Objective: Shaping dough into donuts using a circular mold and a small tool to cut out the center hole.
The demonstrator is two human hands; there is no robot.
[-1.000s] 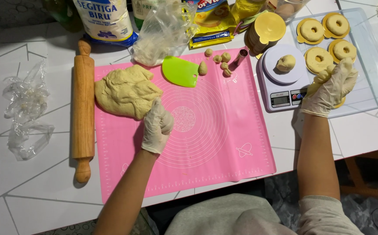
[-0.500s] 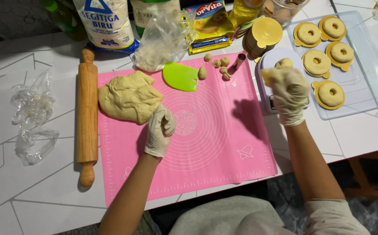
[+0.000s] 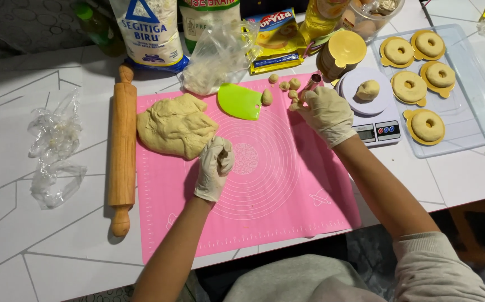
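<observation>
Several dough bits (image 3: 290,89) lie seemingly touching right hand (image 3: 327,114) fingers (image 3: 303,98).

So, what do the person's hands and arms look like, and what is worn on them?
Both hands wear thin, pale, whitish disposable gloves, wrinkled and ending at the wrist: the left hand and the right hand. The forearms are bare. On the right arm a light grey-beige sleeve is pushed up near the elbow. No sleeve shows on the left arm.

We see a white table (image 3: 58,246) with thin grey lines. A pink baking mat (image 3: 276,190) reaches its near edge; a wooden rolling pin (image 3: 123,148) lies just left of it, crumpled clear plastic (image 3: 52,151) farther left. A kitchen scale (image 3: 372,112) and clear tray (image 3: 477,95) sit toward the right edge, packets along the far edge.
</observation>
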